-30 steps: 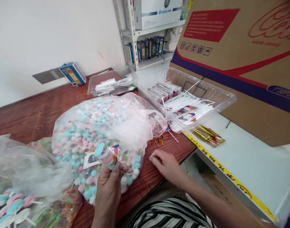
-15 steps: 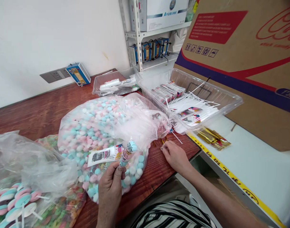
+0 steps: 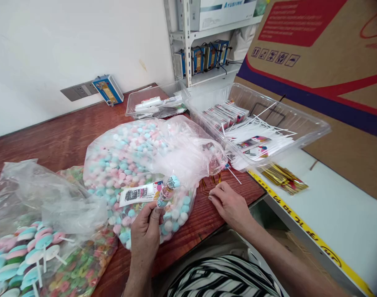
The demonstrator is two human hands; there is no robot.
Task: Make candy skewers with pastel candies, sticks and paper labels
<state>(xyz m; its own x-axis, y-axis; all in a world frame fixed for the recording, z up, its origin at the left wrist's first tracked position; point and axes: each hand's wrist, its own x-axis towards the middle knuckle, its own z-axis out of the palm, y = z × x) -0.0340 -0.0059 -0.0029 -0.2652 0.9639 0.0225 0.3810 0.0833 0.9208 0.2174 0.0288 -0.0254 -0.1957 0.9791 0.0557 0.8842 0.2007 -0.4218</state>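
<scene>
My left hand (image 3: 146,231) is closed around the lower end of a small clear printed packet (image 3: 167,192) filled with blue, pink and white candies, held upright and tilted a little right. Behind it a flat white printed packet (image 3: 139,194) lies on a large clear bag of pastel candies (image 3: 120,156). At the table edge my right hand (image 3: 230,205) has thumb and forefinger pinched at the end of a thin gold twist tie (image 3: 204,191). Other gold ties lie just beyond those fingertips, partly under the bag's edge.
A clear plastic tray (image 3: 312,128) holds white sticks and printed packets; another clear tray (image 3: 131,103) stands behind. More gold ties (image 3: 284,178) lie on the white surface. Bags of lollipops (image 3: 30,255) and gummy rings (image 3: 80,264) lie left. A large carton (image 3: 330,82) rises right.
The camera view has shifted, so most things sit slightly further right. My right fingertips have come down against a gold tie. My left hand keeps the filled packet.
</scene>
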